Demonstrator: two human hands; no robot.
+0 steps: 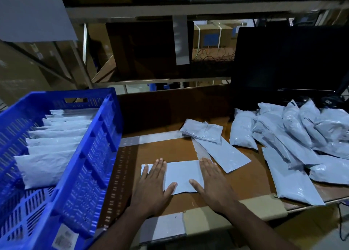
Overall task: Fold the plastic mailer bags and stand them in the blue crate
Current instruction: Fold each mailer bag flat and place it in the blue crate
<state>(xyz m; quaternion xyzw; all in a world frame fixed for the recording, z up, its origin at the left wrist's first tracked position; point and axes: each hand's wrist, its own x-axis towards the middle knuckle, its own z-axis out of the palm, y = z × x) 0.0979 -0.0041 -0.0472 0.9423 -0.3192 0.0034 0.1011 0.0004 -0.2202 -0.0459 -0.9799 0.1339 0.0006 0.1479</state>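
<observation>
A flat pale grey mailer bag (181, 174) lies on the cardboard-covered table in front of me. My left hand (153, 185) presses flat on its left part, fingers straight. My right hand (211, 181) presses flat on its right end, thumb spread onto the bag. On the left stands the blue crate (90, 155), with several folded mailer bags (54, 144) standing upright in a row inside it. Two more mailers (213, 140) lie just beyond my right hand, one folded on top of a long flat one.
A loose heap of filled grey mailers (298, 140) covers the right side of the table. A dark monitor (289, 64) stands behind the heap. Metal shelving with cardboard boxes rises at the back. The table's front edge (207, 217) is taped.
</observation>
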